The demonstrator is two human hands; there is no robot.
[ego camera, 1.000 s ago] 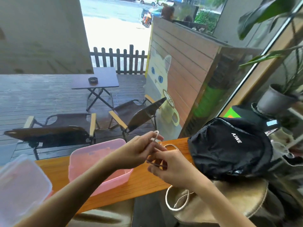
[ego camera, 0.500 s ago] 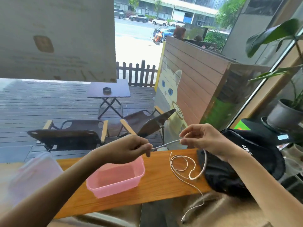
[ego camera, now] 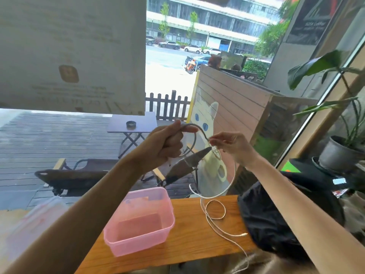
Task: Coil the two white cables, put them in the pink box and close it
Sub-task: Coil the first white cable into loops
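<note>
My left hand (ego camera: 167,144) is raised above the table, fingers curled round one end of a white cable (ego camera: 214,219), which arches over to my right hand (ego camera: 230,146). The right hand pinches the cable between thumb and fingertips. From there the cable hangs down in a curve to the wooden table (ego camera: 189,242), lies in a loose loop, and trails off the front edge. A connector end lies on the table near the black bag. The pink box (ego camera: 164,226) stands open and empty below my left forearm. Its translucent lid (ego camera: 29,224) lies at the left.
A black bag (ego camera: 276,218) takes up the right end of the table. A potted plant (ego camera: 339,155) stands behind it by the window. Beyond the glass are folding chairs (ego camera: 79,175) and a small table (ego camera: 134,123) on a deck.
Both hands have risen higher above the table, lifting the cable into an arch. The view has tilted up, and more of the cable now lies on the table.
</note>
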